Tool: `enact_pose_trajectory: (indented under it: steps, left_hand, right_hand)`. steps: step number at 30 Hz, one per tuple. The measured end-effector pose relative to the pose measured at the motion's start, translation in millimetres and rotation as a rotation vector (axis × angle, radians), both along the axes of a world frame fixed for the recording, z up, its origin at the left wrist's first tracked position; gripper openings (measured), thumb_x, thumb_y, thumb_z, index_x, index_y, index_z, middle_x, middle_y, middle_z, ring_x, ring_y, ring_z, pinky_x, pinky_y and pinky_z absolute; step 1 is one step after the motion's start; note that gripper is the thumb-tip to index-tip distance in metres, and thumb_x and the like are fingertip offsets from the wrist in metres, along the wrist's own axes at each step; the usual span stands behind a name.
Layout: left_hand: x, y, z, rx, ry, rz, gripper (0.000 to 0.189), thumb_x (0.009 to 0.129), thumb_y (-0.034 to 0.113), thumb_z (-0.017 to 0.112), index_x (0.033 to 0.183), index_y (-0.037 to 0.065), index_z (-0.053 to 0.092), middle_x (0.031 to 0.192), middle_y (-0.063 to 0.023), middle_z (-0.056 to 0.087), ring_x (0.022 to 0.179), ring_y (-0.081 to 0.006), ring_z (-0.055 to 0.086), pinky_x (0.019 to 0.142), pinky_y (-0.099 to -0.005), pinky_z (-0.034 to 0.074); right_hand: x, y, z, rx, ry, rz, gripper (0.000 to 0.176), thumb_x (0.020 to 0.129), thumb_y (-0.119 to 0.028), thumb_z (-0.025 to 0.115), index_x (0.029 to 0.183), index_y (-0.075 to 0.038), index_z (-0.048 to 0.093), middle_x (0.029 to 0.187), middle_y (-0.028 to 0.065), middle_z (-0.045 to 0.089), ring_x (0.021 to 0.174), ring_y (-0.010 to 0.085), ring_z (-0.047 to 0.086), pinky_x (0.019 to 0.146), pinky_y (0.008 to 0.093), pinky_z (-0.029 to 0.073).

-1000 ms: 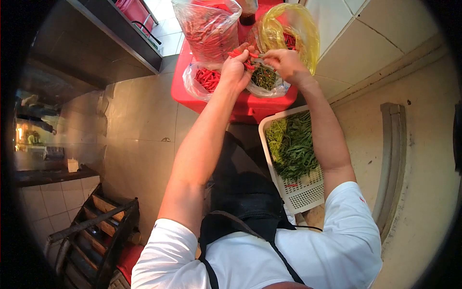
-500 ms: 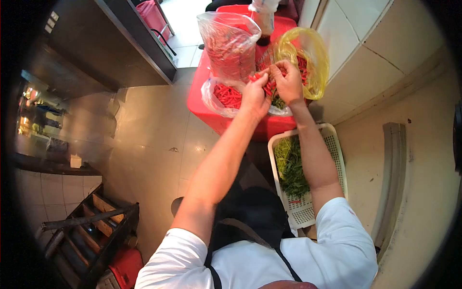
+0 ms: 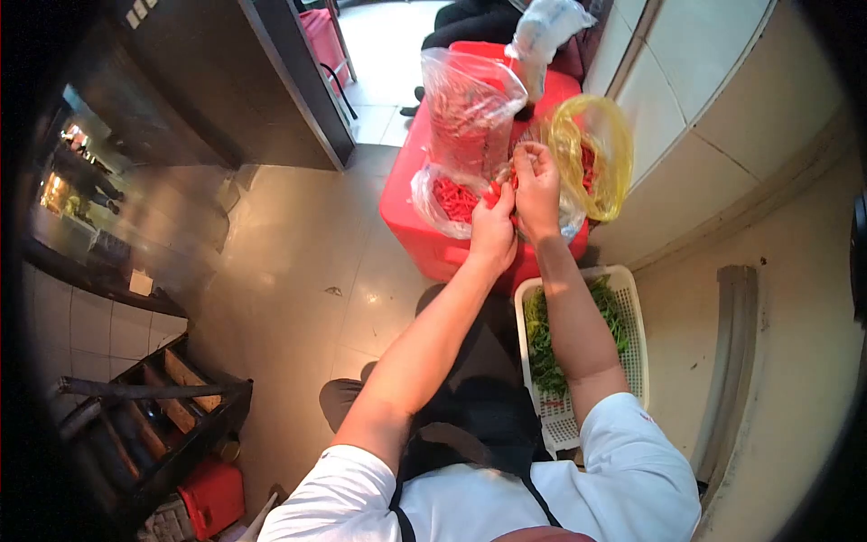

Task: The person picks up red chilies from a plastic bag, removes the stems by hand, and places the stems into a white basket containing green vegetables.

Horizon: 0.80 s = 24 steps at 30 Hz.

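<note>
My left hand (image 3: 493, 226) is closed around some red chilies (image 3: 493, 193), over the front of a red box (image 3: 406, 203). Close beside it, my right hand (image 3: 538, 194) has thumb and fingers pinched together; what they hold is too small to make out. An open clear bag of red chilies (image 3: 454, 199) lies left of my hands. Behind it stands a tall, full clear plastic bag (image 3: 465, 113). To the right, a yellow plastic bag (image 3: 617, 172) holds more red chilies. Another clear bag is partly hidden beneath my right hand.
A white basket (image 3: 639, 343) with leafy greens (image 3: 545, 352) stands below the box, beside the right wall. Behind the box are a wrapped container (image 3: 540, 41) and a person's dark-clothed legs (image 3: 465, 23). A dark wooden rack (image 3: 153, 415) stands at lower left.
The view has shifted, so the box and bags appear further right and lower. My right fingers have moved slightly up and away from my left hand, which stays closed on chilies.
</note>
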State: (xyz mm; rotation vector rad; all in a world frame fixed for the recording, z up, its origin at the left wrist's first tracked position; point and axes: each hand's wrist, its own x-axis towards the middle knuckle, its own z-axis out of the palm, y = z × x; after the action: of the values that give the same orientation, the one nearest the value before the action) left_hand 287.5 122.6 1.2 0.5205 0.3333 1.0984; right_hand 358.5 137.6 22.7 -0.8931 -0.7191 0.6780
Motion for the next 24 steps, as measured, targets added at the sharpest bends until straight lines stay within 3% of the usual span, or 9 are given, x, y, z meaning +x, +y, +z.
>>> enact_pose_trajectory:
  steps: [5, 11, 17, 20, 22, 24]
  left_hand:
    - [-28.6, -8.2, -4.0, -0.215, -0.263, -0.089, 0.033, 0.103, 0.030, 0.041, 0.125, 0.009, 0.052, 0.122, -0.0080, 0.059, 0.111, -0.0211, 0.058, 0.097, -0.0393, 0.047]
    - [-68.1, -21.3, -2.2, -0.487, -0.308, -0.096, 0.036, 0.104, 0.030, 0.035, 0.126, 0.007, 0.052, 0.126, -0.0079, 0.059, 0.116, -0.0204, 0.055, 0.100, -0.0394, 0.045]
    - [-122.6, -36.8, -39.4, -0.497, -0.296, -0.054, 0.032, 0.103, 0.024, 0.040, 0.127, 0.004, 0.049, 0.123, -0.0104, 0.059, 0.111, -0.0233, 0.058, 0.098, -0.0392, 0.047]
    - [-143.7, -53.9, -52.2, -0.246, -0.285, 0.080, 0.030, 0.102, 0.020, 0.045, 0.126, 0.004, 0.049, 0.120, -0.0089, 0.060, 0.109, -0.0224, 0.059, 0.095, -0.0379, 0.049]
    - [-157.4, -58.4, -53.3, -0.202, -0.271, 0.231, 0.029, 0.101, 0.017, 0.048, 0.126, 0.003, 0.050, 0.118, -0.0078, 0.061, 0.105, -0.0202, 0.061, 0.092, -0.0348, 0.051]
    - [-171.5, -58.8, -57.7, -0.170, -0.237, 0.383, 0.029, 0.101, 0.018, 0.048, 0.126, 0.003, 0.051, 0.117, -0.0078, 0.061, 0.104, -0.0190, 0.061, 0.091, -0.0335, 0.051]
  right_hand:
    - [-24.8, 6.6, 5.5, 0.028, 0.213, 0.113, 0.011, 0.096, -0.018, 0.058, 0.094, -0.007, 0.056, 0.075, 0.0002, 0.054, 0.057, 0.0074, 0.047, 0.052, 0.0237, 0.044]
    - [-65.4, 0.5, 19.3, 0.051, 0.431, 0.219, 0.012, 0.097, -0.020, 0.058, 0.091, -0.009, 0.057, 0.076, -0.0001, 0.053, 0.058, 0.0084, 0.045, 0.050, 0.0254, 0.041]
    - [-116.0, -0.6, 15.1, 0.172, 0.265, 0.161, 0.015, 0.096, -0.022, 0.058, 0.091, -0.007, 0.057, 0.073, -0.0011, 0.049, 0.060, 0.0088, 0.044, 0.053, 0.0253, 0.040]
    - [-161.3, -3.9, 6.4, 0.080, 0.052, 0.134, 0.015, 0.098, -0.019, 0.057, 0.091, -0.006, 0.056, 0.071, -0.0016, 0.048, 0.059, 0.0070, 0.044, 0.053, 0.0233, 0.039]
    - [-185.8, -1.9, -9.0, 0.049, -0.184, 0.121, 0.014, 0.098, -0.018, 0.056, 0.091, -0.005, 0.056, 0.070, -0.0017, 0.049, 0.058, 0.0061, 0.044, 0.053, 0.0223, 0.039]
    - [-207.6, -3.6, -15.1, 0.062, -0.217, 0.177, 0.015, 0.099, -0.017, 0.055, 0.091, -0.005, 0.057, 0.069, -0.0016, 0.050, 0.058, 0.0050, 0.045, 0.052, 0.0205, 0.038]
